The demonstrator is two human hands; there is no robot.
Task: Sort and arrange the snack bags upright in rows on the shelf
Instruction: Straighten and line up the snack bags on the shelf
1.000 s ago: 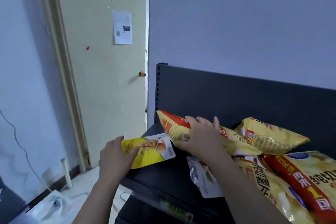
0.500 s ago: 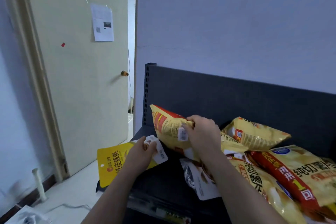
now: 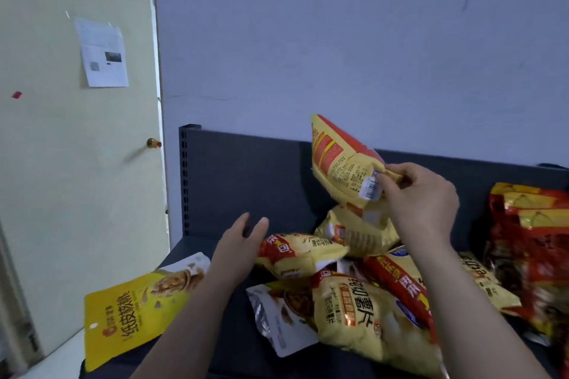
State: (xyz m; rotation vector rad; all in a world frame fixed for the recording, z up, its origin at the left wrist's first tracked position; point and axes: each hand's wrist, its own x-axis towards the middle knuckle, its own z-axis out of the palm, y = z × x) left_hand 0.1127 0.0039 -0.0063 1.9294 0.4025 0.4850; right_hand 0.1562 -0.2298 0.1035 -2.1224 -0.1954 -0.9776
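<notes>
Your right hand (image 3: 421, 203) is pinched on the lower corner of 1 yellow-and-red chip bag (image 3: 341, 163), holding it tilted in the air above the heap, clear of the shelf (image 3: 234, 194). Your left hand (image 3: 237, 249) is spread with fingers apart, holding nothing, hovering just beside the nearest lying bag (image 3: 295, 252).

Progress, judged from the present layout: early. At the right end of the shelf a group of red bags (image 3: 535, 243) appears to stand upright in a row against the back panel; that section looks done. The middle of the shelf carries a loose heap of yellow chip bags (image 3: 363, 311), lying flat and overlapping, none upright. 1 flat yellow walnut pouch (image 3: 135, 311) lies at the left front, overhanging the shelf edge, and a silver-backed pouch (image 3: 277, 317) lies partly under the heap.

Remaining: stand the lifted bag, then sort and set upright the rest of the heap and both pouches. The left back area of the shelf is free for a new row.
</notes>
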